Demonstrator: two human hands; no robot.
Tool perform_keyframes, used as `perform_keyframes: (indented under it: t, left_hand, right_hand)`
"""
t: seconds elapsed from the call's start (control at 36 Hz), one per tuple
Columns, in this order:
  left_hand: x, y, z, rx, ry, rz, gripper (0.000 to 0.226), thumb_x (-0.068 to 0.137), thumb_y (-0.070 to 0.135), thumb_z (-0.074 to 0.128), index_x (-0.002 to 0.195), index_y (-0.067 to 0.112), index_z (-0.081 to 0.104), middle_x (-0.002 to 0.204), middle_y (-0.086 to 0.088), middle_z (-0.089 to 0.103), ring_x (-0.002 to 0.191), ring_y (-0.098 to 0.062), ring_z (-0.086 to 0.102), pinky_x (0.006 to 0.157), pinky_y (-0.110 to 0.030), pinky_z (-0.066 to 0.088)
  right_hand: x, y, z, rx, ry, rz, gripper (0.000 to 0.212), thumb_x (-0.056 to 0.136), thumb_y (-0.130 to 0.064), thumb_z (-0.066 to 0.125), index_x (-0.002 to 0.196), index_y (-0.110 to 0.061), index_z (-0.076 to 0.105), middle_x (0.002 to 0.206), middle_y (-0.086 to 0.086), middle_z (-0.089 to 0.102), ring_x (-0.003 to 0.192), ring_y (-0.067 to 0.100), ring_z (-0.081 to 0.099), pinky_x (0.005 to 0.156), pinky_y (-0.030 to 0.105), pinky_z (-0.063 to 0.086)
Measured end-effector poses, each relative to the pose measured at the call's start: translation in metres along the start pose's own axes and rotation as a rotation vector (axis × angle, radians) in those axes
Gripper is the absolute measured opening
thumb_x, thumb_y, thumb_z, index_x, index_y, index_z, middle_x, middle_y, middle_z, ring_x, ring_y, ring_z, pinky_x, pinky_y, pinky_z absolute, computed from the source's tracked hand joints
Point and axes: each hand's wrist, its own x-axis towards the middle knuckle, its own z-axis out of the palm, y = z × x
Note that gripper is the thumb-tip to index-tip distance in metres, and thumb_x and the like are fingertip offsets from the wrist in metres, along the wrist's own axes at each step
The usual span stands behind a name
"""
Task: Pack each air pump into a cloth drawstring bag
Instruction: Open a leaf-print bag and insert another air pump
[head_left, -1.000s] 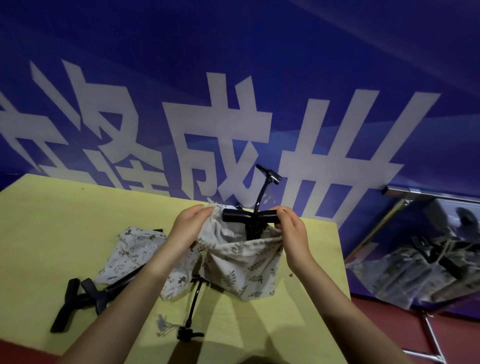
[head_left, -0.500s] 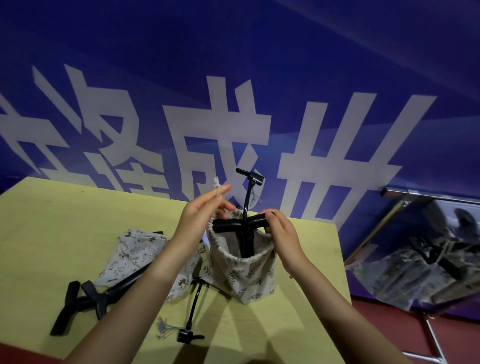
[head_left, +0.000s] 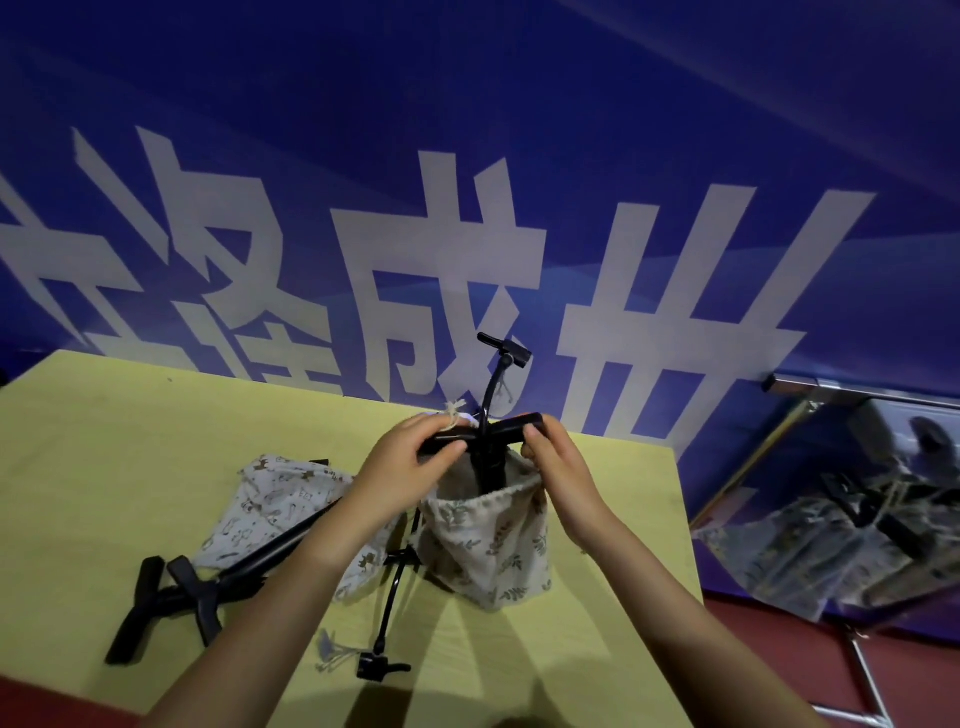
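Pinching the T-handle of the air pump (head_left: 485, 447) from both ends, left hand (head_left: 402, 470) and right hand (head_left: 558, 467) each closing its grip on the bar, likely steadying it upright inside the leaf-print drawstring bag (head_left: 493, 540) on the desk (head_left: 130, 441). Hose and nozzle sticking up above the bag mouth, apparently not yet tucked in. Left of the bag, lying flat: two more pumps (head_left: 176, 592) across another cloth bag (head_left: 270, 499), probably waiting.

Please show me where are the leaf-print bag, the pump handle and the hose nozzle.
Leaf-print bag (head_left: 493, 545): head view, on its front cloth.
Pump handle (head_left: 498, 434): head view, on the crossbar between the hands.
Hose nozzle (head_left: 506, 352): head view, on the black head atop the hose.
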Motion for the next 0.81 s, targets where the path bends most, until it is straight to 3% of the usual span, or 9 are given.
perform_keyframes:
  t: [0.08, 0.17, 0.28, 0.33, 0.42, 0.5, 0.58, 0.67, 0.81]
  left_hand:
    - [-0.004, -0.004, 0.003, -0.079, 0.002, -0.058, 0.024, 0.093, 0.028, 0.061, 0.116, 0.025, 0.064, 0.111, 0.012, 0.066, 0.104, -0.005, 0.061, 0.092, -0.030, 0.051]
    - [-0.006, -0.008, 0.002, -0.122, 0.030, -0.096, 0.024, 0.093, 0.028, 0.060, 0.117, 0.027, 0.062, 0.106, 0.017, 0.065, 0.099, 0.003, 0.060, 0.086, -0.022, 0.050]
    - [-0.006, -0.012, 0.002, -0.145, 0.071, -0.106, 0.028, 0.093, 0.028, 0.061, 0.121, 0.025, 0.063, 0.108, 0.016, 0.066, 0.100, 0.001, 0.061, 0.083, -0.019, 0.048]
    - [-0.006, -0.013, 0.004, -0.157, 0.082, -0.120, 0.029, 0.093, 0.027, 0.061, 0.121, 0.023, 0.063, 0.109, 0.012, 0.066, 0.101, -0.003, 0.061, 0.081, -0.017, 0.046]
    - [-0.005, -0.013, 0.007, -0.144, 0.077, -0.114, 0.028, 0.093, 0.027, 0.061, 0.119, 0.019, 0.064, 0.106, 0.011, 0.066, 0.098, -0.003, 0.061, 0.076, -0.009, 0.042]
    - [-0.005, -0.013, 0.008, -0.142, 0.071, -0.102, 0.026, 0.093, 0.027, 0.061, 0.118, 0.019, 0.065, 0.102, 0.013, 0.066, 0.094, 0.003, 0.060, 0.072, -0.004, 0.041]
    - [-0.004, -0.012, 0.008, -0.154, 0.074, -0.099, 0.022, 0.093, 0.027, 0.061, 0.115, 0.024, 0.064, 0.101, 0.016, 0.066, 0.092, 0.007, 0.060, 0.072, -0.005, 0.042]
    - [-0.003, -0.012, 0.008, -0.160, 0.070, -0.103, 0.023, 0.094, 0.029, 0.060, 0.115, 0.024, 0.064, 0.102, 0.013, 0.066, 0.094, 0.002, 0.061, 0.072, -0.008, 0.042]
    - [-0.001, -0.008, 0.011, -0.179, 0.063, -0.097, 0.025, 0.093, 0.026, 0.062, 0.118, 0.023, 0.065, 0.107, 0.012, 0.067, 0.099, -0.001, 0.061, 0.080, -0.015, 0.045]
  right_hand:
    - [-0.001, 0.004, -0.009, -0.015, -0.010, 0.032, 0.034, 0.089, -0.033, 0.054, 0.122, -0.025, 0.054, 0.097, 0.000, 0.059, 0.087, 0.005, 0.060, 0.072, 0.013, 0.043]
    - [0.001, 0.007, -0.023, -0.094, -0.006, 0.051, 0.034, 0.094, -0.008, 0.051, 0.123, -0.026, 0.051, 0.084, 0.001, 0.044, 0.074, 0.013, 0.046, 0.059, 0.016, 0.037]
    - [0.000, 0.017, -0.034, -0.232, -0.017, 0.134, 0.039, 0.093, -0.001, 0.042, 0.120, -0.028, 0.052, 0.097, 0.006, 0.051, 0.080, 0.022, 0.050, 0.070, 0.032, 0.041]
    - [-0.001, 0.023, -0.036, -0.281, 0.009, 0.156, 0.037, 0.091, 0.000, 0.043, 0.120, -0.022, 0.052, 0.110, 0.007, 0.054, 0.088, 0.021, 0.052, 0.071, 0.032, 0.042]
    - [0.000, 0.036, -0.043, -0.462, 0.087, 0.145, 0.035, 0.091, -0.014, 0.058, 0.125, -0.014, 0.051, 0.122, 0.004, 0.053, 0.104, 0.017, 0.050, 0.080, 0.028, 0.041]
    - [-0.003, 0.041, -0.047, -0.561, 0.193, 0.225, 0.037, 0.087, -0.032, 0.066, 0.116, -0.014, 0.052, 0.089, 0.004, 0.059, 0.077, 0.017, 0.054, 0.062, 0.031, 0.039]
    - [-0.011, 0.041, -0.052, -0.557, 0.281, 0.245, 0.032, 0.085, -0.040, 0.068, 0.091, -0.011, 0.056, 0.069, 0.001, 0.056, 0.059, 0.014, 0.051, 0.049, 0.027, 0.037]
    - [-0.017, 0.044, -0.057, -0.492, 0.256, 0.248, 0.037, 0.085, -0.039, 0.070, 0.070, -0.007, 0.060, 0.062, 0.006, 0.062, 0.055, 0.016, 0.055, 0.049, 0.028, 0.043]
    - [-0.025, 0.031, -0.060, -0.036, 0.196, 0.284, 0.034, 0.087, -0.030, 0.068, 0.062, -0.009, 0.059, 0.057, 0.003, 0.059, 0.054, 0.014, 0.044, 0.052, 0.024, 0.038]
